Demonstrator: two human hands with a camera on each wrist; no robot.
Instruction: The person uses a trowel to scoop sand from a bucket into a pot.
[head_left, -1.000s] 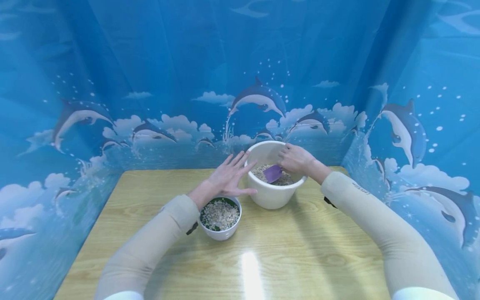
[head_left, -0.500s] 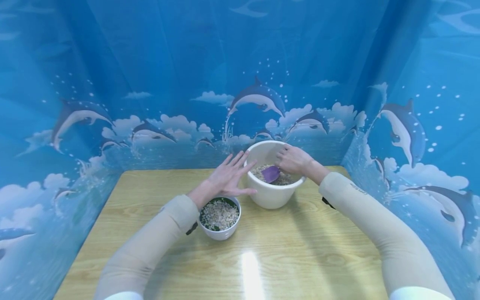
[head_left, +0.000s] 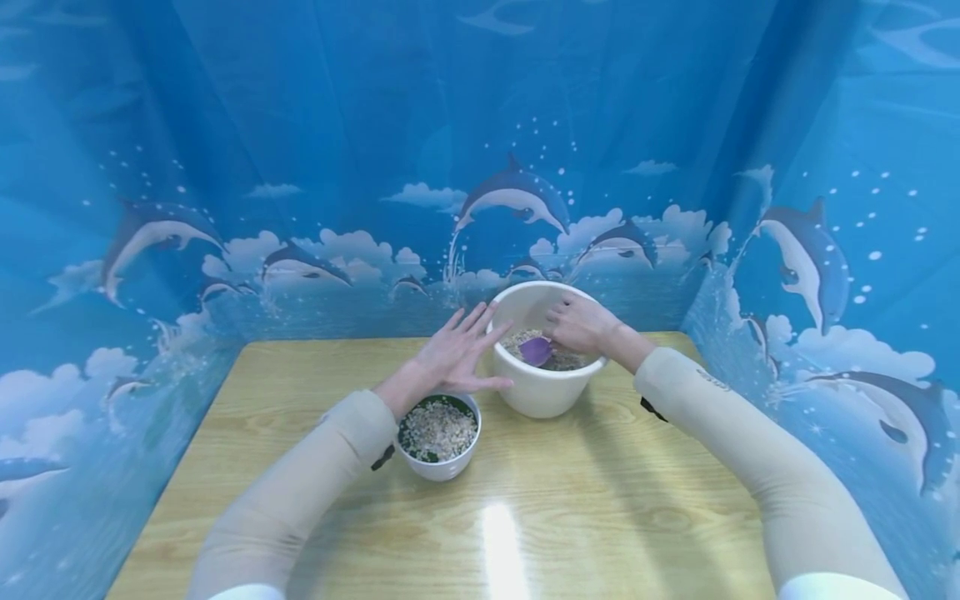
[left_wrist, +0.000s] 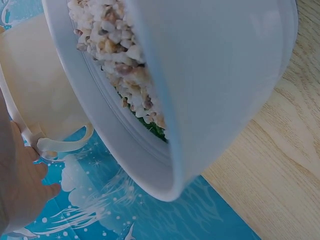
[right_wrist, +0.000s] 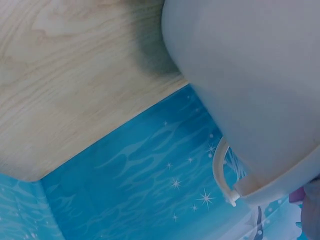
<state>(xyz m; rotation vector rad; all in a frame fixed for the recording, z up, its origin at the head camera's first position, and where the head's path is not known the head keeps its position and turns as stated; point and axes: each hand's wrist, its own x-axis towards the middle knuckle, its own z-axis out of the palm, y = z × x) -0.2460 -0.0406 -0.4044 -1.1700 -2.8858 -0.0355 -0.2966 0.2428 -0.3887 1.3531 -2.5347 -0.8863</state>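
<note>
My right hand (head_left: 581, 323) reaches over the near-right rim into a white plastic bucket (head_left: 542, 398) and grips a purple scoop (head_left: 536, 352), whose handle is hidden in the fist. The scoop's blade sits in pale gravel (head_left: 567, 360) at the bucket's bottom. With fingers spread, my left hand (head_left: 457, 354) rests against the bucket's left side; in the left wrist view its fingers (left_wrist: 30, 175) lie by the rim and handle joint. Under the left wrist stands a white bowl (head_left: 442, 469), topped with white and brown gravel (left_wrist: 120, 55) over something green.
Both containers stand on a wood-grain table (head_left: 600, 517), the bucket near its back edge. The bucket's curved carrying handle (right_wrist: 220, 165) hangs down outside. A blue curtain (head_left: 360, 167) printed with dolphins encloses the back and sides.
My right hand has shifted a little left and inward over the bucket, and the scoop's blade has moved left and turned in the gravel. The left hand stays in place.
</note>
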